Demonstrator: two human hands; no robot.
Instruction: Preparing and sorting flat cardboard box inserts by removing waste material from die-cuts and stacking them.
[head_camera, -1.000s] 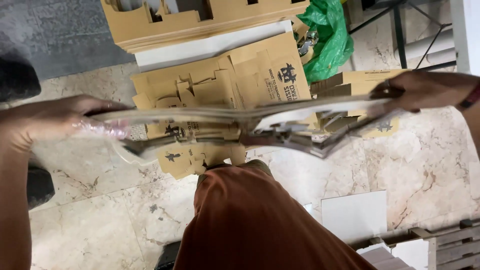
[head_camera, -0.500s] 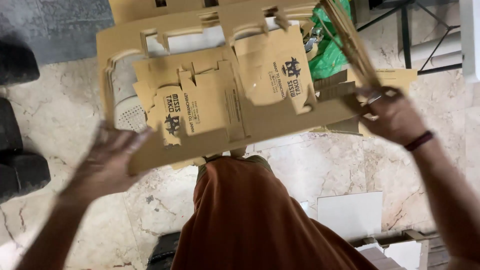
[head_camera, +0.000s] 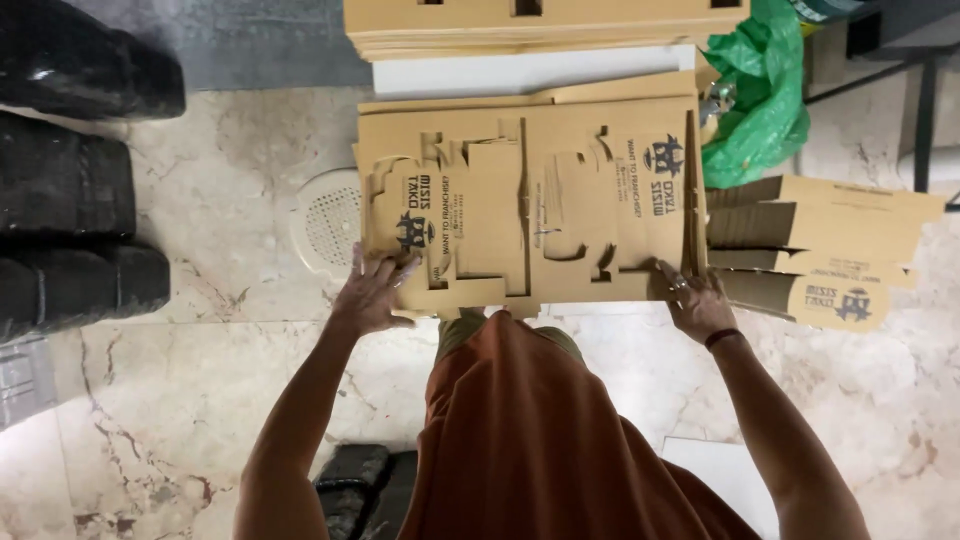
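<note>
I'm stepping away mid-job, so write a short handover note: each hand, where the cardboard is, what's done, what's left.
Left hand: flat on the near left corner of the die-cut cardboard sheet, fingers spread, not gripping.
Right hand: on the sheet's near right corner, fingers at its edge.
The sheet lies flat, printed side up, on a pile of like sheets on the marble floor.
More flat sheets are stacked beyond; folded cartons lie to the right, beside a green bag.
Done: top sheet laid on the pile.
Left: it is unfolded, and both hands are on it.
</note>
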